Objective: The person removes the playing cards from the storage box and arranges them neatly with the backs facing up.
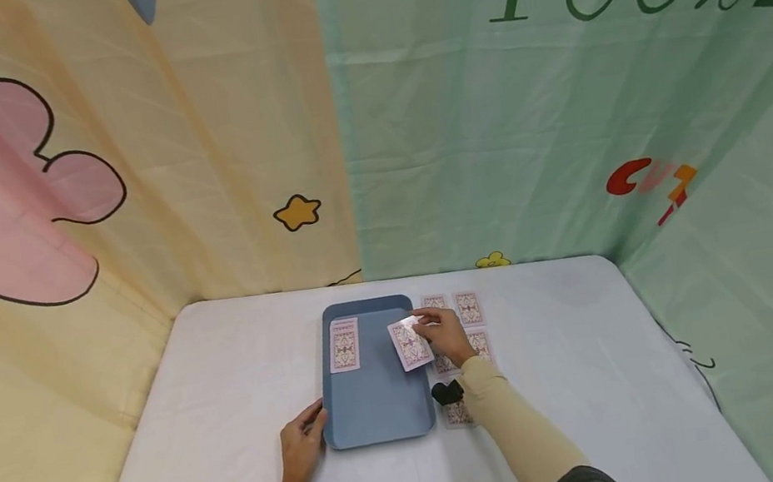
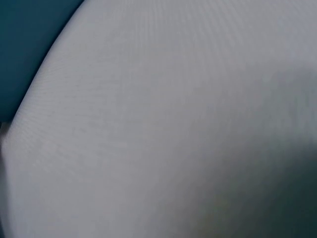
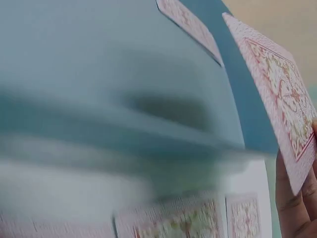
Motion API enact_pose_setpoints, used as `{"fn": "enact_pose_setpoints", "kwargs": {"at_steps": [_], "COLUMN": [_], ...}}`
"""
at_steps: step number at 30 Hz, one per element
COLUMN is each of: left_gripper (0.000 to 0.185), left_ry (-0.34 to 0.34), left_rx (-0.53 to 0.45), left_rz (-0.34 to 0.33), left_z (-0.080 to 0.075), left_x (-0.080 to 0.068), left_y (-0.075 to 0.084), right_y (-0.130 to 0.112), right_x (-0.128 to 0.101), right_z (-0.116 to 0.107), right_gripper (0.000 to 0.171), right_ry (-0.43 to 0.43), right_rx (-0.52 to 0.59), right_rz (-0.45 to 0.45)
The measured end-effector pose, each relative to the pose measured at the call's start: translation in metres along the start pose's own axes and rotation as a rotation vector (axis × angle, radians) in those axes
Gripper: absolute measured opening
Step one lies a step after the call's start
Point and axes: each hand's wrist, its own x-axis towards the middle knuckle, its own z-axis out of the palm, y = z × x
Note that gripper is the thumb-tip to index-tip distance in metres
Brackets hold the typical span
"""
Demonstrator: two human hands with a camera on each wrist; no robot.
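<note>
My right hand (image 1: 444,335) pinches a playing card (image 1: 409,347) by its upper right part, over the right side of a blue tray (image 1: 379,411). The card's patterned red and white back faces up. In the right wrist view the raised card (image 3: 282,89) stands tilted, with fingers (image 3: 292,208) behind its lower end. Overlapping cards (image 1: 345,349) lie back up in the tray's upper left. My left hand (image 1: 301,448) holds the tray's left rim between thumb and fingers; it is outside the left wrist view, which catches the tray's edge (image 2: 29,49).
Several more cards (image 1: 469,309) lie back up on the white table (image 1: 573,363), along the tray's right side. The right forearm and its black wrist strap (image 1: 448,392) pass over some of them. Printed curtains (image 1: 461,136) hang behind and beside the table.
</note>
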Motion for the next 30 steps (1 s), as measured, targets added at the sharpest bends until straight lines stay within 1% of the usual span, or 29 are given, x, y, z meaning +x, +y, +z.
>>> {"fn": "enact_pose_setpoints", "kwargs": {"at_steps": [5,6,10,14,18,22,24,28,30], "left_gripper": [0.031,0.031,0.031,0.030,0.030,0.030,0.030,0.031,0.030], "left_ry": [0.005,0.006,0.009,0.024,0.025,0.024,0.024,0.023,0.025], "left_rx": [0.008,0.004,0.020,0.036,0.036,0.028,0.022,0.014,0.013], "left_rz": [0.002,-0.006,-0.005,-0.002,0.011,0.009,-0.003,-0.008,-0.004], "left_z": [-0.001,-0.001,-0.001,-0.001,-0.001,0.000,0.001,0.002,0.003], "left_x": [0.002,0.003,0.001,-0.001,-0.002,0.000,0.001,0.001,0.000], "left_y": [-0.001,-0.001,-0.003,-0.005,-0.004,-0.002,-0.003,-0.003,-0.004], "right_y": [0.003,0.004,0.011,0.019,0.026,0.031,0.035,0.043,0.047], "right_x": [0.004,0.004,0.007,0.011,0.018,0.026,0.031,0.036,0.037], "right_z": [-0.016,-0.019,-0.036,-0.056,-0.077,-0.098,-0.107,-0.127,-0.136], "right_gripper": [0.028,0.029,0.032,0.036,0.037,0.038,0.037,0.037,0.037], "right_ry": [0.032,0.039,0.050,0.060,0.104,0.156,0.189,0.250,0.275], "right_rx": [0.006,0.001,-0.003,0.014,0.029,0.032,0.032,0.029,0.017], "right_rz": [0.016,0.026,0.076,0.109,0.133,0.176,0.198,0.235,0.270]}}
